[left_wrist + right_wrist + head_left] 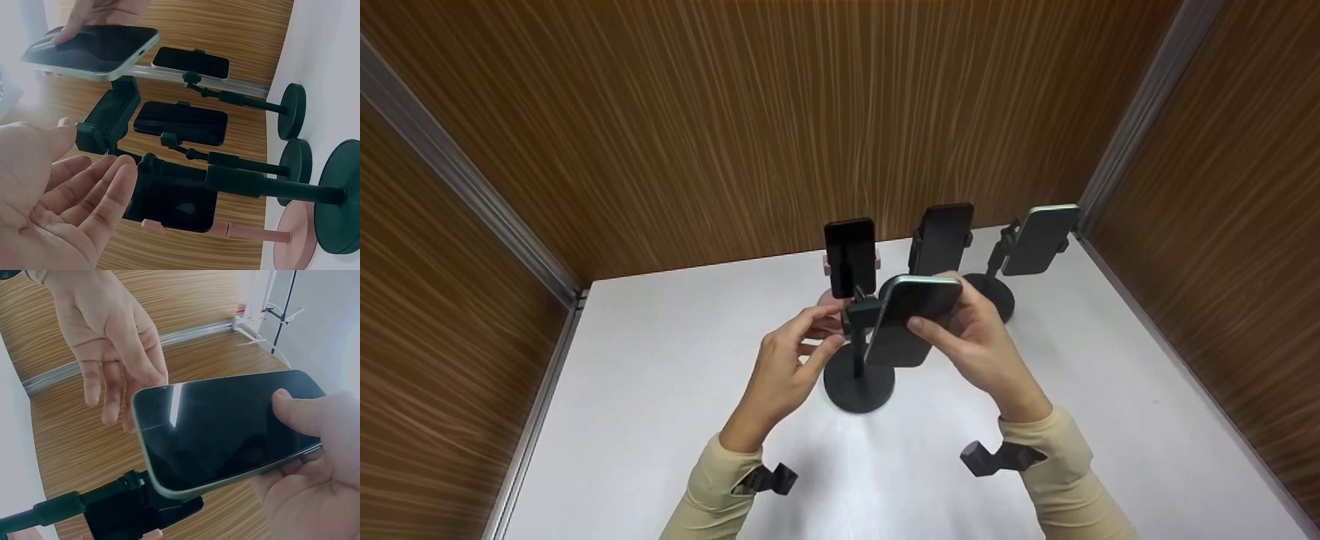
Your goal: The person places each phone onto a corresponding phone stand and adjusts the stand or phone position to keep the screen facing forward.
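Note:
My right hand (981, 346) holds a smartphone (896, 341) with a pale green edge, thumb on its dark screen and fingers behind it. The phone is tilted beside the clamp (109, 115) of a dark green phone stand (859, 394). No phone sits in that clamp, as the left wrist view shows. Beside the clamp is my left hand (784, 371), fingers loosely bent and spread, with its thumb tip close to the clamp's end. In the right wrist view, the phone's near corner overlaps the left hand's fingers.
Behind, a pink stand (253, 232) carries a black phone (850, 255). Two more dark stands hold phones: a black one (946, 240) and a green-edged one (1041, 241) farther right. Wood-grain panels (810, 112) border the white table (660, 360) at the back and sides.

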`<action>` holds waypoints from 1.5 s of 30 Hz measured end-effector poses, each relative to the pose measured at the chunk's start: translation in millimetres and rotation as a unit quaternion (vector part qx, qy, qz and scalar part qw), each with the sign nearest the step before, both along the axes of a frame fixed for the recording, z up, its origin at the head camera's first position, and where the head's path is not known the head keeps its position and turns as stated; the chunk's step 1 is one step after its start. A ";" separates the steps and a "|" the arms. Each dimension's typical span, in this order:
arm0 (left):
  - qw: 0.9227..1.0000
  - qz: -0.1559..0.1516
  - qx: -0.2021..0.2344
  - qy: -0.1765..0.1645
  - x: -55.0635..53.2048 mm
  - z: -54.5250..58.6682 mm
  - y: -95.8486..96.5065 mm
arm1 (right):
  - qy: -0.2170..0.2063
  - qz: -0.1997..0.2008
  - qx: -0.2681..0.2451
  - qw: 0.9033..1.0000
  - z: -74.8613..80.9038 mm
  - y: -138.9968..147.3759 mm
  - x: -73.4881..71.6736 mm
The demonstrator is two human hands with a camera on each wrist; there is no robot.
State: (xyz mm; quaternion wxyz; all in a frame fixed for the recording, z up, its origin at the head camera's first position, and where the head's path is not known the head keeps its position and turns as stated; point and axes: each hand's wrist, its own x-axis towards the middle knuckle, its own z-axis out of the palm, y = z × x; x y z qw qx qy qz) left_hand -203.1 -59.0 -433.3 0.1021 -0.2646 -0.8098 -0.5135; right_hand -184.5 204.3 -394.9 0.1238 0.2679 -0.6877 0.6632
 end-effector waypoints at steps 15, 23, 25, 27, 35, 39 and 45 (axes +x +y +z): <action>1.000 -0.020 0.005 -0.010 -6.3 0.8 8.9 | 0.040 -0.005 -0.017 0.999 31.1 -5.3 -15.8; 0.999 -0.019 0.023 -0.019 -10.4 -2.2 12.4 | 0.060 0.029 -0.042 0.997 32.8 -15.6 -26.8; 0.999 -0.022 0.027 -0.020 -10.6 -3.0 13.2 | 0.065 0.026 -0.038 0.997 31.0 -15.8 -29.0; 0.999 -0.026 0.028 -0.023 -10.7 -3.3 13.7 | 0.071 0.021 -0.035 0.997 29.2 -15.3 -31.0; 0.999 -0.036 0.026 -0.018 -10.3 -2.9 14.4 | 0.084 0.040 -0.031 0.995 24.7 -14.7 -35.5; 0.999 -0.038 0.022 -0.009 -10.7 -4.3 14.1 | 0.089 0.044 -0.022 0.995 21.7 -14.5 -36.6; 0.999 -0.036 0.026 -0.008 -12.0 -5.2 12.3 | 0.090 0.034 -0.005 0.995 19.0 -11.8 -38.7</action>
